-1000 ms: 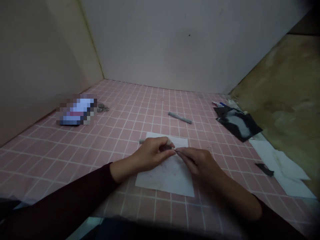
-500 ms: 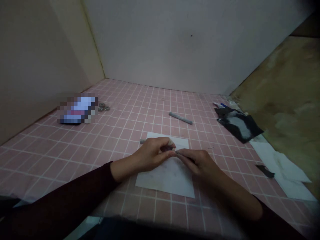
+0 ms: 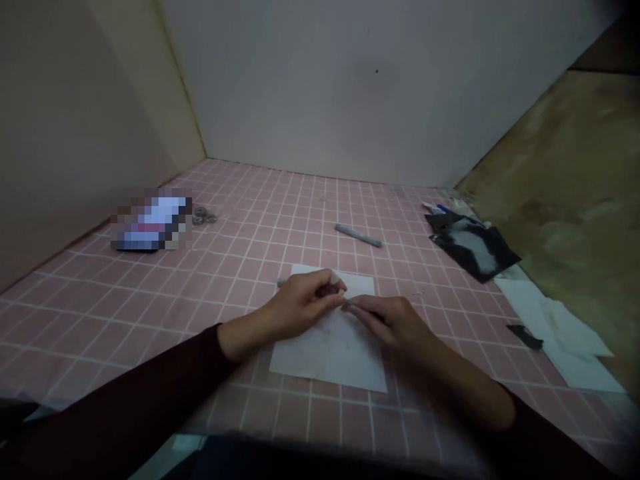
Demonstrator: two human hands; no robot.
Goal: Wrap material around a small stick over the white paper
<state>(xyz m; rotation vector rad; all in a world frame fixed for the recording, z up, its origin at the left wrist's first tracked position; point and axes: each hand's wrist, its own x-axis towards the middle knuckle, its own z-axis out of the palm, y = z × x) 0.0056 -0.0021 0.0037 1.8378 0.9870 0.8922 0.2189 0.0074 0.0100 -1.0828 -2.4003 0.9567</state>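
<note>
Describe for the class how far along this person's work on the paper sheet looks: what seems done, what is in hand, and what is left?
Done, it seems: a white paper sheet lies flat on the pink tiled surface, with a grey stick beyond it. In hand: the left hand pinches a small dark piece, the right hand meeting it. Left, perhaps: small metal rings and a black pouch, both away from the hands.

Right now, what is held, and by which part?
The left hand pinches a small dark object in its fingertips; what the right hand holds cannot be told.
</note>
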